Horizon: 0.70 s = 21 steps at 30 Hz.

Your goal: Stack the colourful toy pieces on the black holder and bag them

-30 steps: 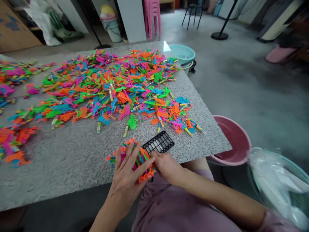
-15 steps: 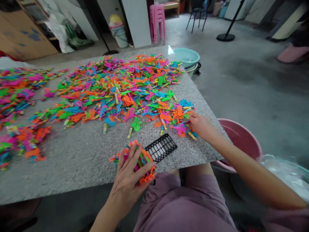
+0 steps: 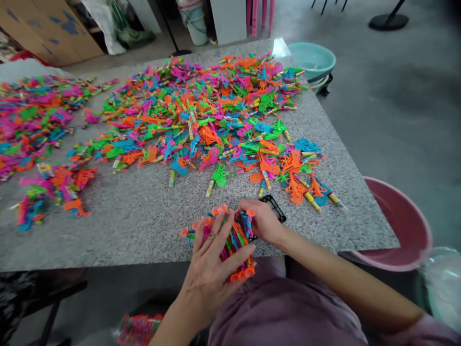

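Note:
My left hand [image 3: 212, 262] is laid over a packed row of toy guns [image 3: 234, 240] at the table's front edge, fingers and thumb curled round it. Orange suction-cup tips stick out along both sides of the row. My right hand [image 3: 265, 221] is closed at the right end of the row, its fingertips on a blue and pink toy gun [image 3: 247, 224]. Behind that hand shows part of a black plastic grid basket [image 3: 276, 209]; the rest of it is covered. Loose toy guns in orange, blue and green [image 3: 297, 190] lie just beyond.
A big heap of bright toy guns [image 3: 201, 110] spreads over the speckled stone table [image 3: 137, 230]. A pink tub [image 3: 399, 226] stands off the right edge, a turquoise basin [image 3: 313, 57] by the far corner. A bag of toys [image 3: 140, 329] is below the table.
My right hand has come from the pile on the right to the row under my left hand, bringing a toy gun. The camera view has tilted down. My left hand keeps its hold.

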Tool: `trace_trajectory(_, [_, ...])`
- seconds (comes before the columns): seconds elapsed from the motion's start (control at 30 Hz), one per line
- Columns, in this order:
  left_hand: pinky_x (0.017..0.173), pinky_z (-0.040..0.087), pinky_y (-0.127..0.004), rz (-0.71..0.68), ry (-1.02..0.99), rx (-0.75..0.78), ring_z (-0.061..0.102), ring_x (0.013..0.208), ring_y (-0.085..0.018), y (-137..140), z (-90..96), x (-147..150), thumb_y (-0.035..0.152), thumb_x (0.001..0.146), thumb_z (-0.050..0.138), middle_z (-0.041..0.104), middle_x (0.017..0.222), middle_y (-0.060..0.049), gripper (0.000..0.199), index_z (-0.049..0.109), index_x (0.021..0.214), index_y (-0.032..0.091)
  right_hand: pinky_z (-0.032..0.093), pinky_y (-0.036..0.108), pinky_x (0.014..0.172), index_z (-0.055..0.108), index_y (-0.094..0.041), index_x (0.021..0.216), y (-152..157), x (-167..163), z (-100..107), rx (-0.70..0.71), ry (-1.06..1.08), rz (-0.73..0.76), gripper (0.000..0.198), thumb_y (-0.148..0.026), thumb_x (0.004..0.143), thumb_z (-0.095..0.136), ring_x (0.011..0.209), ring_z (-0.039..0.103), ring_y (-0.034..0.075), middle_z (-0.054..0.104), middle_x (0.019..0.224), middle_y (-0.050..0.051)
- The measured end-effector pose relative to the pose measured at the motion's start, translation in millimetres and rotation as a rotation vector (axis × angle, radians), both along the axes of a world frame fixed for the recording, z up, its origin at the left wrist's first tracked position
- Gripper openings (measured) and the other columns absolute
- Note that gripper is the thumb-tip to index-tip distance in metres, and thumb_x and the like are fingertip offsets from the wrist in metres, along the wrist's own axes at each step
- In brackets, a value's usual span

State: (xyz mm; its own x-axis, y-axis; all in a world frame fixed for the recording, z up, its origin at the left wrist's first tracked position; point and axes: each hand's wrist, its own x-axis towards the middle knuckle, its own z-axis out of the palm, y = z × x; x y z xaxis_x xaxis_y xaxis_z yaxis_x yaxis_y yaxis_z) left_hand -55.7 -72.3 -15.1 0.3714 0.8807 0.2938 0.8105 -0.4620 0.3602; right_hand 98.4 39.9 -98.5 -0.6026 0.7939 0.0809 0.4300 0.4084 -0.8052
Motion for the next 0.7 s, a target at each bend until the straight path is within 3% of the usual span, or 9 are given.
trace_trajectory(0.17, [0.119, 0.014, -0.061, -0.043, 0.027, 0.032, 0.026, 0.147, -0.032, 3.7, 3.4, 2.2, 0.026, 0.089, 0.063, 0.051, 0.146, -0.002, 0.033, 0.063, 0.121, 0.031, 0.038, 0.026, 0.067, 0.065, -0.019, 0.080, 15.2, -14.5, 26.3, 0.059, -0.316, 0.135, 0.013, -0.019, 0.086, 0.054, 0.075, 0.058, 0.018, 0.064, 0.074, 0.004])
trace_trajectory(0.3, [0.120, 0.010, -0.058, -0.060, 0.043, 0.088, 0.024, 0.148, -0.030, 9.0, 2.9, 1.6, 0.028, 0.092, 0.059, 0.059, 0.138, -0.007, 0.022, 0.066, 0.112, 0.025, 0.043, 0.027, 0.080, 0.067, -0.020, 0.091, 1.8, -7.6, 26.6, 0.116, -0.205, 0.144, 0.017, -0.012, 0.087, 0.052, 0.091, 0.060, 0.019, 0.069, 0.087, 0.004])
trace_trajectory(0.4, [0.118, 0.012, -0.060, -0.077, 0.100, 0.105, 0.023, 0.148, -0.031, 11.0, -1.0, -1.5, 0.025, 0.089, 0.062, 0.054, 0.142, -0.011, 0.024, 0.065, 0.113, 0.025, 0.044, 0.031, 0.091, 0.060, -0.022, 0.116, -14.8, 40.1, 20.4, 0.222, -0.094, -0.122, 0.028, -0.018, 0.088, 0.057, 0.110, 0.057, 0.021, 0.066, 0.114, 0.008])
trace_trajectory(0.5, [0.116, 0.014, -0.064, -0.091, 0.134, 0.125, 0.020, 0.148, -0.033, 11.3, -4.7, -3.3, 0.023, 0.086, 0.064, 0.052, 0.144, -0.011, 0.027, 0.065, 0.114, 0.026, 0.047, 0.036, 0.080, 0.058, -0.019, 0.112, -13.9, 106.9, 18.7, 0.203, -0.290, -0.629, 0.034, -0.032, 0.083, 0.069, 0.098, 0.061, 0.027, 0.063, 0.109, 0.013])
trace_trajectory(0.57, [0.115, 0.016, -0.065, -0.081, 0.132, 0.129, 0.018, 0.148, -0.034, 11.6, -5.5, -2.8, 0.024, 0.086, 0.065, 0.052, 0.144, -0.011, 0.026, 0.065, 0.111, 0.027, 0.046, 0.034, 0.071, 0.058, -0.017, 0.104, -2.7, 141.5, 17.6, 0.088, -0.420, -0.674, 0.033, -0.029, 0.077, 0.074, 0.083, 0.062, 0.025, 0.066, 0.094, 0.010])
trace_trajectory(0.7, [0.115, 0.017, -0.066, -0.062, 0.123, 0.130, 0.021, 0.147, -0.035, 11.2, -3.9, -0.2, 0.029, 0.084, 0.070, 0.048, 0.148, -0.009, 0.028, 0.066, 0.111, 0.028, 0.039, 0.028, 0.060, 0.059, -0.019, 0.085, 12.7, 167.1, 12.7, -0.125, -0.453, -0.533, 0.020, -0.017, 0.071, 0.073, 0.063, 0.058, 0.018, 0.064, 0.068, 0.001])
